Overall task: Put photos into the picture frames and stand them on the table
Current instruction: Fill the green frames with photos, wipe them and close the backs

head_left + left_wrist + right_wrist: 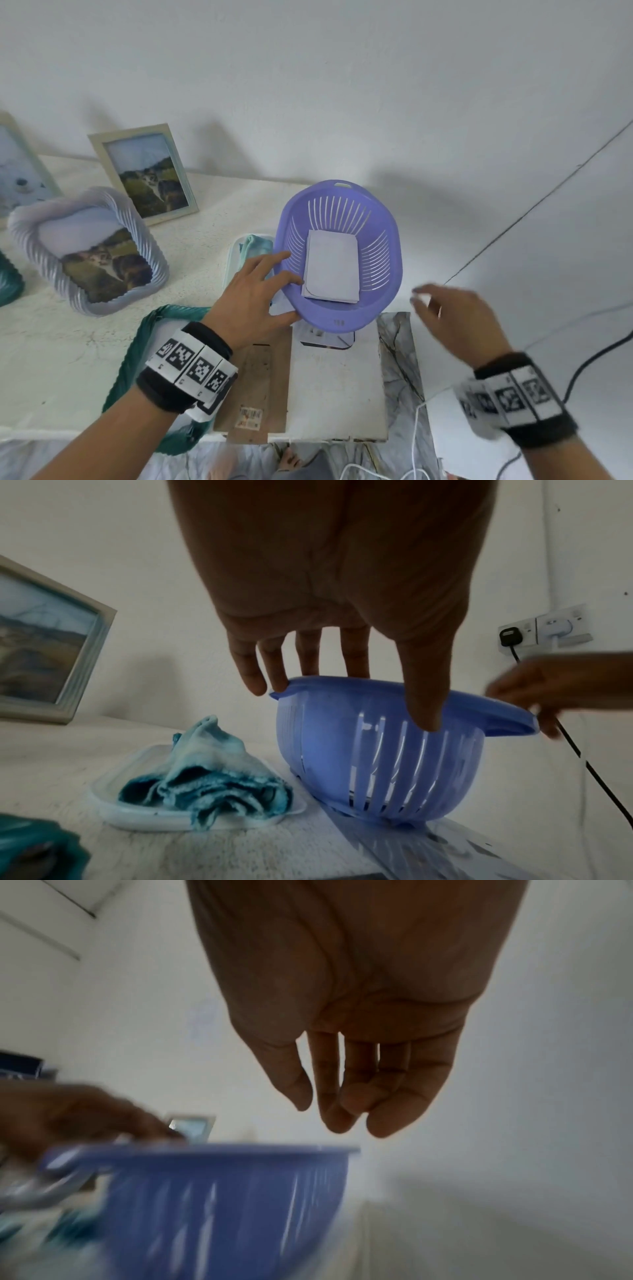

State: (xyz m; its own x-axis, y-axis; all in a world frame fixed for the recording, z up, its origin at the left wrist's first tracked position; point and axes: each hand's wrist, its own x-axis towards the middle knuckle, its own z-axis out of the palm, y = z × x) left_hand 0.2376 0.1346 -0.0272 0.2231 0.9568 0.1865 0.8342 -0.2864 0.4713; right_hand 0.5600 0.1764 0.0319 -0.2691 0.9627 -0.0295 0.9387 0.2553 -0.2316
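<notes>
A purple slotted basket (342,315) stands tilted at the middle of the table, its base on a clear acrylic piece (325,339). A stack of white photos (331,270) lies face down in it. My left hand (284,291) holds the basket's left rim, fingers over the edge and thumb against the outer wall (377,764). My right hand (431,305) hovers blurred just right of the basket, fingers loosely bent, holding nothing. A teal ribbed frame (147,342) lies flat under my left wrist. Next to it lie a brown backing board (263,377) and a white sheet (335,377).
Filled frames stand at the back left: a cream one (147,174), a lavender ribbed one (92,250) and another (20,171) at the edge. A teal cloth (205,777) sits on a white tray left of the basket. Cables (582,370) hang at the right.
</notes>
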